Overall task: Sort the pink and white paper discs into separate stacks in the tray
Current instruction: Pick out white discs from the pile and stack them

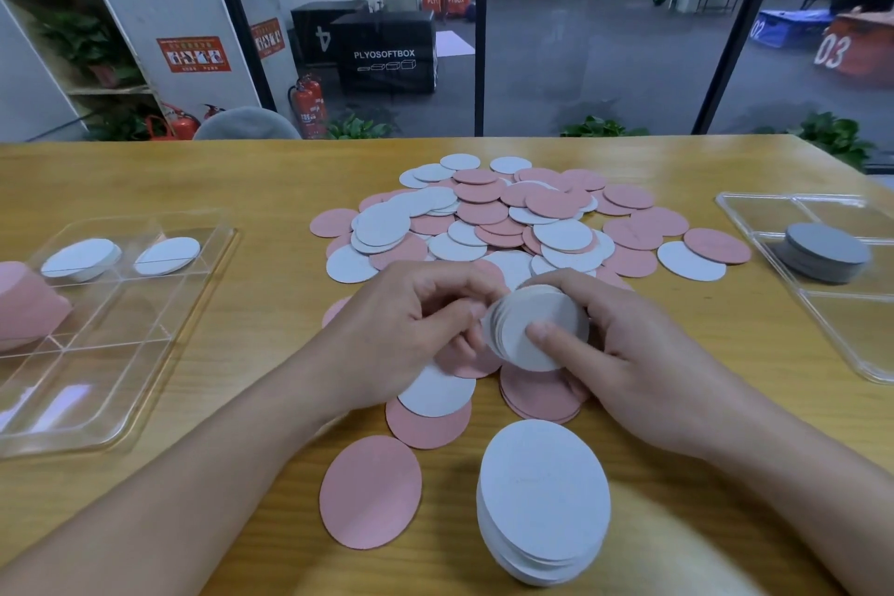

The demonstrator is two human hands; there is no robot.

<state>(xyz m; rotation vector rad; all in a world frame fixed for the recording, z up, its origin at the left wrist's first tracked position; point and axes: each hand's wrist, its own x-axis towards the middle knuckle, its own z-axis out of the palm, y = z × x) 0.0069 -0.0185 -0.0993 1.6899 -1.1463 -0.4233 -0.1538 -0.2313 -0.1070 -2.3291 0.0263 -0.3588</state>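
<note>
Closest to the camera, at about 6 o'clock, sits a neat stack of white discs (pixel 544 503), with a lone pink disc (pixel 370 492) flat on the counter (pixel 145 169) just to its 9 o'clock side.

Up from there, fingers first: the right hand (pixel 624 353) has a small held stack of white discs (pixel 537 329) pinched, thumb (pixel 556 338) pressed across the face and the other fingers curled round the far edge. The left hand (pixel 406 329) has its fingers curled in against the left rim of that same stack, so both hands are gripping it. Under the hands there are a few loose pink and white discs, including a low pink pile (pixel 539 394) at 5 o'clock of the held stack.

Further out at 12 o'clock is the big mixed pile (pixel 513 218), pink and white all overlapping.

Over at 9 o'clock is a clear divided tray (pixel 96 426) with two white stacks (pixel 82 258) in its far compartments, and something pink (pixel 29 305) touching its left edge, cut off by the frame. At 3 o'clock there's a second clear tray (pixel 871 368) holding a grey stack (pixel 822 252).
</note>
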